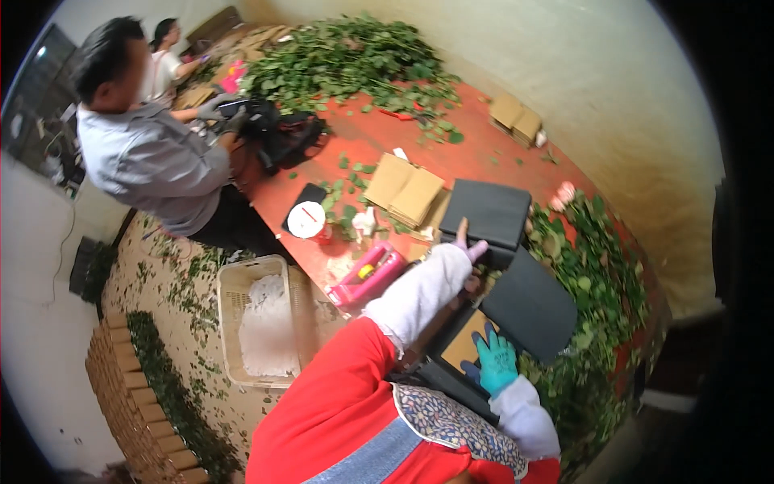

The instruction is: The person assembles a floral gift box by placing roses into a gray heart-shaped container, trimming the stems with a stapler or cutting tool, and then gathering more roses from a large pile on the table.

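Observation:
My left hand (469, 246), in a pale purple glove with bare fingertips showing, touches the near edge of an upper dark grey block (486, 211), its visible fingers apart. My right hand (497, 363), in a teal glove with dark fingertips, lies spread on a brown cardboard piece (461, 343) inside a black box (435, 375). Beside it, a dark grey flap (528, 302) leans toward the leaves. A pink tool holder (363, 278) with a yellow item stands left of my hands. Kraft paper sleeves (399, 194) lie just beyond.
The red table (347, 129) bears leafy stems (339, 56), more leaves (588, 266) at right, a white cup (306, 219), phone and black bag (282, 137). Two people (153, 169) work at left. A plastic crate (230, 323) and stacked cardboard (137, 379) sit on the floor.

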{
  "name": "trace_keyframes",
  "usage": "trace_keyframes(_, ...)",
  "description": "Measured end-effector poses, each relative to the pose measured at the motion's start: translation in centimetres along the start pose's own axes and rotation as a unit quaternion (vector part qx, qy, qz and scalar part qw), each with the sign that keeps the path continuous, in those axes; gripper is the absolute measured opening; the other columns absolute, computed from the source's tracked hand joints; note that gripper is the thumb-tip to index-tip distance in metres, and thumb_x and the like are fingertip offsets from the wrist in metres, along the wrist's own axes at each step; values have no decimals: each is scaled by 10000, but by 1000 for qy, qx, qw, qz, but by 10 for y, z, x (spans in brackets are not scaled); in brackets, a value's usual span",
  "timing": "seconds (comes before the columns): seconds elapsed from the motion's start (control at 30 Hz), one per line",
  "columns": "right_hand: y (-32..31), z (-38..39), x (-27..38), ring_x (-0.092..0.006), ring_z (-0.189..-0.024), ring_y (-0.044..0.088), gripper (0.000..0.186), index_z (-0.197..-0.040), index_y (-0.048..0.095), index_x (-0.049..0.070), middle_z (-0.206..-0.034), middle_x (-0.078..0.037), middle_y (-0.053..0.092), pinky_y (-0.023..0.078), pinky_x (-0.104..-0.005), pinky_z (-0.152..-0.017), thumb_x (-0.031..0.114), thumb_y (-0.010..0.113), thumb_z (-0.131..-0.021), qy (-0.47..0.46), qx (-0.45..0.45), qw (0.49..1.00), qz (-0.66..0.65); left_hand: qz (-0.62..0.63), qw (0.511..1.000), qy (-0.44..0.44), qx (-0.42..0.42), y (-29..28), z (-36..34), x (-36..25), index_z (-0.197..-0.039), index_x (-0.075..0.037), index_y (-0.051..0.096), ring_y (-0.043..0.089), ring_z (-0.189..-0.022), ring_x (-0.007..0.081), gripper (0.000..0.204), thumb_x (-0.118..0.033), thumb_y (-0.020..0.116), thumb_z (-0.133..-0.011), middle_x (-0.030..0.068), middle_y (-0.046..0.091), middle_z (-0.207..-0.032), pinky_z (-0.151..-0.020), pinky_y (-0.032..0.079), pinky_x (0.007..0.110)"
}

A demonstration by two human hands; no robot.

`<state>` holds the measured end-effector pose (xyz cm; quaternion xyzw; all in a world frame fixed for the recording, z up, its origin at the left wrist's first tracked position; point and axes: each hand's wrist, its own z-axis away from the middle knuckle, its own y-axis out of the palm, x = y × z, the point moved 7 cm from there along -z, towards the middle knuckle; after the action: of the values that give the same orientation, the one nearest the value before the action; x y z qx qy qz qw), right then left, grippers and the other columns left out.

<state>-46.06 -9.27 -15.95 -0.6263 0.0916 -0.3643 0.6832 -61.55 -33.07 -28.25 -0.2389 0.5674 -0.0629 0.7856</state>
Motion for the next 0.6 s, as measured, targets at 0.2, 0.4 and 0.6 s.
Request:
trace_keyframes(0.2,0,15,-17,-374,-1072,482,721,-1366,505,98,-1488,-206,352,393,-492,-910,465,708,-781,33,0,999,30,303,930,-161,136,41,17,-35,-1534,-274,203,645,-804,245,738,-407,623,-942,178,618,-1094,-647,540,370)
trace_keyframes(0.4,-1,15,-20,-367,-1081,478,709,-1369,504,95,-1498,-203,342,385,-486,-921,467,694,-796,37,-1,999,29,290,953,-2,-93,-4,13,-59,-1224,-44,555,631,-773,148,371,-221,670,-919,102,651,-958,-653,537,284)
trace_keyframes(0.6,1,16,-23,-361,-1079,476,707,-1385,499,111,-1497,-203,347,380,-477,-926,478,679,-808,40,1,999,24,326,920,73,-203,-56,-14,-122,-1119,-43,635,528,-697,94,263,-50,677,-860,9,546,-795,-637,486,241)
